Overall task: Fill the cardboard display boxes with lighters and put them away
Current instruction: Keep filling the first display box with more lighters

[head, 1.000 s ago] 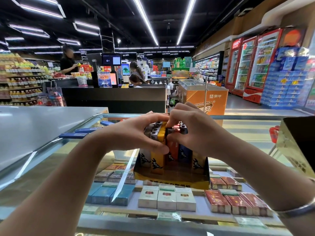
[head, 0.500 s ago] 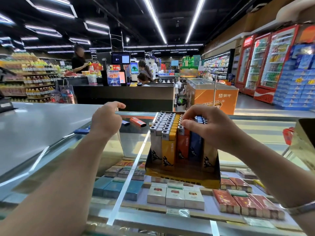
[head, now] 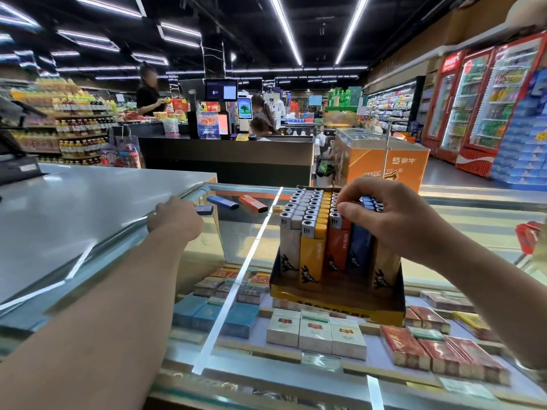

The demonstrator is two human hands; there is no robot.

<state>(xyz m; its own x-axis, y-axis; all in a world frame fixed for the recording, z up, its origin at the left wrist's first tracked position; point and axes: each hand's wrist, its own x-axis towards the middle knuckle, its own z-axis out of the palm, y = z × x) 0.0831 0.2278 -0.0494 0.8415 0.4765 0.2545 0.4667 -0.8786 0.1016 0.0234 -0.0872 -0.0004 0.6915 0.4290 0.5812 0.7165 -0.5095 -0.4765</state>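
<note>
Three lighters (head: 225, 203) on glass counter (head: 245, 232), supermarket

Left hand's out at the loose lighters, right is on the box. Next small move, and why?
Probably close the left hand on the blue lighter at its fingertips and carry it to the display box. It is the nearest of three loose lighters on the glass counter; another blue lighter and an orange lighter lie beyond. The right hand rests on the packed rows, steadying them.
</note>
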